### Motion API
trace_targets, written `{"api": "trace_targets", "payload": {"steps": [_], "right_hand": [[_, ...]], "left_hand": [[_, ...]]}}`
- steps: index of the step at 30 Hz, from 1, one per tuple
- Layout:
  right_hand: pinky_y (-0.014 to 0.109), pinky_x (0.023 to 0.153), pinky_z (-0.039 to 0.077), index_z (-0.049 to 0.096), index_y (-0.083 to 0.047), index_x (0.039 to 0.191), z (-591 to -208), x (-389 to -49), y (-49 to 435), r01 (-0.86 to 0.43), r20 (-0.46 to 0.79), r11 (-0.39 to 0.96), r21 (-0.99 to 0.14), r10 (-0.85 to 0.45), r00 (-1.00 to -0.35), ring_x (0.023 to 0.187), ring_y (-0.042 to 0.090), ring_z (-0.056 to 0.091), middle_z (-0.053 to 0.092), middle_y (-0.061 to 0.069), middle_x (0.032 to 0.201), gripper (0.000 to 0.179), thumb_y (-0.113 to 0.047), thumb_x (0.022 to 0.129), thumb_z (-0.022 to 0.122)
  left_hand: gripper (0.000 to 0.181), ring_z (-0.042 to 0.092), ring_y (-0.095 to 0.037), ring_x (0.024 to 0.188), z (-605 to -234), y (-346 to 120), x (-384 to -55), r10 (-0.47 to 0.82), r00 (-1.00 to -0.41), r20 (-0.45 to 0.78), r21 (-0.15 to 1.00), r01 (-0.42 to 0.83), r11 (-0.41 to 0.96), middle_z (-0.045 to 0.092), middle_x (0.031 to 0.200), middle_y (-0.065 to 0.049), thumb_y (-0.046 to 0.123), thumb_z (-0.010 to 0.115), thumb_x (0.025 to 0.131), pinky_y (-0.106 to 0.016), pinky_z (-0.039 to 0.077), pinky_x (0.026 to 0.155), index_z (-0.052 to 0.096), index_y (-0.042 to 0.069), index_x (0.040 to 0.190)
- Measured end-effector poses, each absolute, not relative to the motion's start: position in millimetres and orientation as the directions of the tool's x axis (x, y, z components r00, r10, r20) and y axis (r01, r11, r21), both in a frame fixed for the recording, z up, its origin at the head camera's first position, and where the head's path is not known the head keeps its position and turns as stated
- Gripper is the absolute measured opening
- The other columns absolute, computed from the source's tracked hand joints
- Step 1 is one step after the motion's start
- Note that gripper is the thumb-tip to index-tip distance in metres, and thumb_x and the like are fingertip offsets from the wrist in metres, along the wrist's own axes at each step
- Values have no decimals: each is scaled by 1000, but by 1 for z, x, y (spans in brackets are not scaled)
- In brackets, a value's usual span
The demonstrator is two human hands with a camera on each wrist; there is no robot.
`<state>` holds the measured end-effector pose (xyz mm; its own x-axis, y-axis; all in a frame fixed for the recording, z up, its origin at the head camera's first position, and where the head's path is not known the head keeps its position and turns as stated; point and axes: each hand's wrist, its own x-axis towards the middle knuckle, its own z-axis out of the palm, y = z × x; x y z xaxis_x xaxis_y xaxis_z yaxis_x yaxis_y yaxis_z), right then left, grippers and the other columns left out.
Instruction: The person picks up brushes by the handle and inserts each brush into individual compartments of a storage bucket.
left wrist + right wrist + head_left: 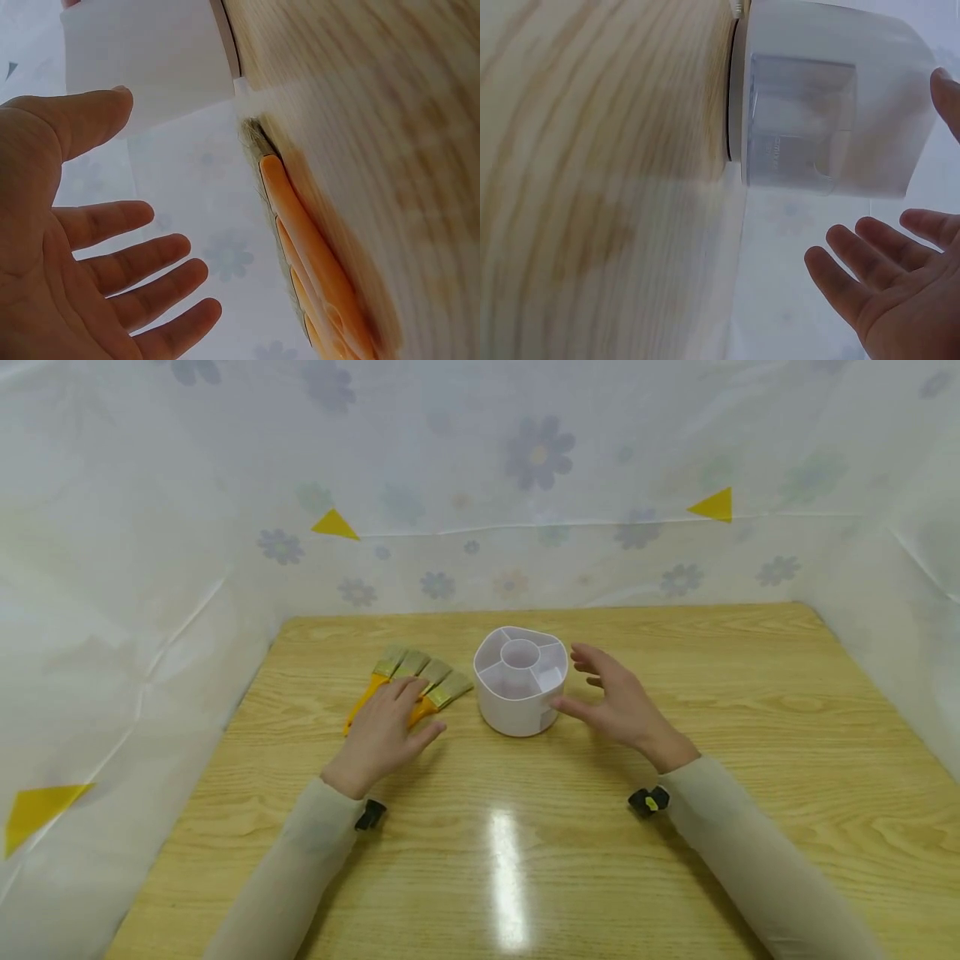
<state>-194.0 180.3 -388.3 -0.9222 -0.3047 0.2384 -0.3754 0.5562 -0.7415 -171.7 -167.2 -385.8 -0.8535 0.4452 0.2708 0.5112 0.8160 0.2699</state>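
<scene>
The head view has four brushes (435, 672) fanned out beneath the left hand (382, 727), bristles pointing away past its fingertips. That view makes hand and brushes overlap; only the left wrist view lets me record a gap between fingers and handles (307, 247). The left fingers are nearly straight and spread, thumb held wide.

The holder (517, 714) stands upright just left of the right hand (618, 702), between its thumb and fingers on one side and the bristle tips on the other. Right fingers are parted and gently bent; whether the thumb touches the wall I cannot tell.

From the head view I note divided compartments around a round middle well. The right wrist view alone shows plainly a clear boxy pocket (802, 124) on the smooth white wall, faintly lettered.

Handles are glossy orange, bristles pale and coarse. The table (420, 877) below both hands is wood-grained and shiny.
</scene>
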Motion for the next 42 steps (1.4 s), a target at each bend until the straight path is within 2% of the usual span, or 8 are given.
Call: {"api": "trace_targets", "payload": {"steps": [9, 16, 26, 37, 42], "right_hand": [[50, 101, 40, 36, -15, 146, -384, -195, 172, -336, 197, 492, -803, -313, -929, 126, 32, 45, 45, 6, 140, 81, -40, 79, 77], [54, 100, 39, 37, -4, 144, -358, -178, 162, -335, 196, 466, -819, -323, -926, 125, 36, 45, 46, 15, 139, 75, -22, 82, 77], [54, 100, 39, 36, -4, 144, -355, -177, 158, -331, 189, 455, -827, -329, -925, 125, 37, 45, 45, 16, 139, 75, -21, 83, 76], [53, 101, 39, 34, -3, 144, -354, -177, 156, -320, 180, 457, -830, -324, -929, 124, 38, 45, 45, 18, 138, 77, -19, 82, 77], [53, 101, 39, 35, -3, 144, -353, -178, 156, -324, 185, 444, -835, -328, -926, 124, 38, 45, 45, 18, 138, 78, -19, 81, 78]], "left_hand": [[64, 54, -30, 110, -388, -169, -176, 411, -880, 239, 310, 470, 826, 54, 127, -15, 43, 65, 88, -45, 46, 92, 49, 1, 134], [65, 53, -32, 112, -388, -169, -179, 402, -897, 185, 313, 441, 841, 53, 128, -16, 44, 64, 89, -47, 45, 93, 48, 3, 136], [64, 53, -34, 113, -392, -170, -185, 406, -901, 153, 289, 433, 854, 52, 129, -19, 39, 68, 88, -48, 45, 93, 49, 1, 136], [58, 51, -36, 114, -395, -172, -191, 413, -905, 106, 308, 425, 851, 53, 127, -19, 31, 71, 87, -48, 43, 96, 52, 0, 133], [54, 53, -35, 110, -398, -171, -193, 409, -907, 98, 316, 418, 852, 55, 123, -18, 28, 70, 88, -47, 44, 93, 53, 1, 131]]}}
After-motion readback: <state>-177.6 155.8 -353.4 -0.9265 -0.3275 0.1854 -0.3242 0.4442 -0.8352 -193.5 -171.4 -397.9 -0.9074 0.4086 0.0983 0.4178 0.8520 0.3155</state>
